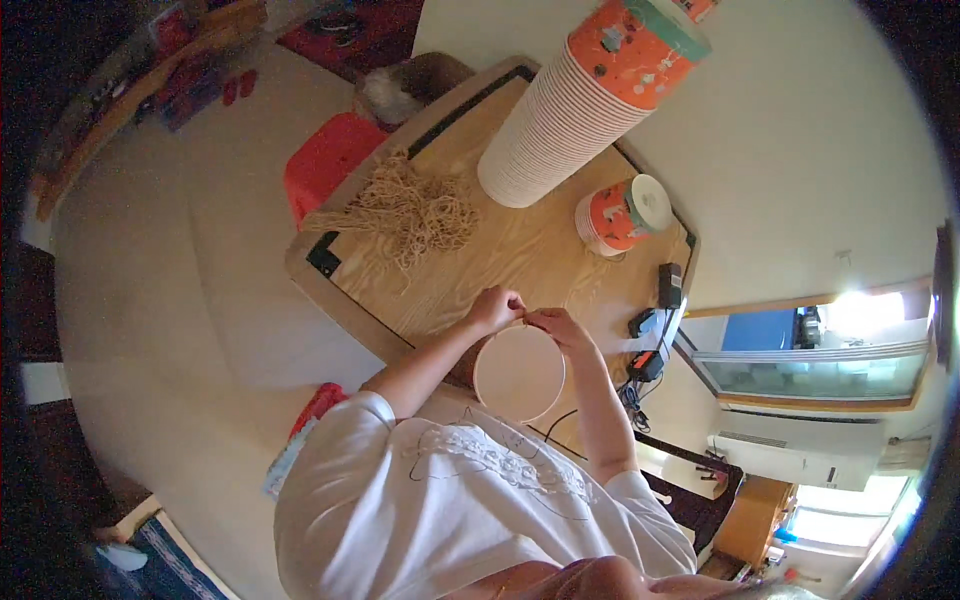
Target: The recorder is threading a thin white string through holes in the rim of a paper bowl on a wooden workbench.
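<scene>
A paper bucket (520, 375) with a round white face turned up toward me stands at the near edge of the table, close to my body. At its far rim my left hand (497, 308) is closed in a pinch; what its fingertips hold is too small to make out. My right hand (562, 328) grips the same rim just to the right, its thumb and fingers almost meeting the left ones. Beyond my left hand lies a loose heap of tan twine (425, 215), tangled, with strands trailing over the table's left edge.
A tall leaning stack of paper buckets (570, 115), white with orange and green print, rises at the back. A shorter stack (615, 215) stands to its right. Black adapters (670, 286) and cables line the right edge of the wooden table (440, 285). A red stool (335, 155) stands beyond the left edge.
</scene>
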Motion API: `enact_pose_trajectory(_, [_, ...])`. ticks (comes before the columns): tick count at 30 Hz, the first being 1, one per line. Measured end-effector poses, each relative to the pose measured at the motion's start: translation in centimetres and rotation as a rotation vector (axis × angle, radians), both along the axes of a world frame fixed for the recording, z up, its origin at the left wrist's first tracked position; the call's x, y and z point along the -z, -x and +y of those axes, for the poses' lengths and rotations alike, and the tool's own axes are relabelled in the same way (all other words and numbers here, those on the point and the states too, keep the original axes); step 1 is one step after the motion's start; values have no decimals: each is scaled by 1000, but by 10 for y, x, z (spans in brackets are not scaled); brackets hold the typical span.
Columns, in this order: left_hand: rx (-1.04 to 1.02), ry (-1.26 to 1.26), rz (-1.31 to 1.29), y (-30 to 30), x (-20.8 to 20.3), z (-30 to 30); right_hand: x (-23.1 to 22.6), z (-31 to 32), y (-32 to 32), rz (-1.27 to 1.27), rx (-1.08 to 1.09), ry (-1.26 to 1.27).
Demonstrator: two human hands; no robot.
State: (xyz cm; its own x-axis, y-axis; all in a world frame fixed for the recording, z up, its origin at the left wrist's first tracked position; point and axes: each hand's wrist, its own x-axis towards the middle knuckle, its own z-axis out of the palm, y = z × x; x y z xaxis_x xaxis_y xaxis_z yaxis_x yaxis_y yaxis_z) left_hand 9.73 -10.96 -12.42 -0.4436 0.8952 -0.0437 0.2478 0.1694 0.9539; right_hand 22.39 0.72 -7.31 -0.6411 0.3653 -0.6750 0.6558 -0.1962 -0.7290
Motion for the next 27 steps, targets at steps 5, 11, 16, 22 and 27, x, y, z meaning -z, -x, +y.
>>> enact_pose_trajectory(5, [2,-1,77,4,-1,-3,4,9,-6,69,-102,102])
enact_pose_trajectory(11, [52,41,123,12,-9,-3,1,10,-3,0,-71,105])
enact_pose_trajectory(16, [50,51,124,11,-6,-3,-13,-1,5,8,-64,95])
enact_pose_trajectory(22, [32,34,100,8,-9,0,5,6,9,-93,3,102])
enact_pose_trajectory(27, [28,33,113,11,-8,-2,1,4,10,-13,-40,115])
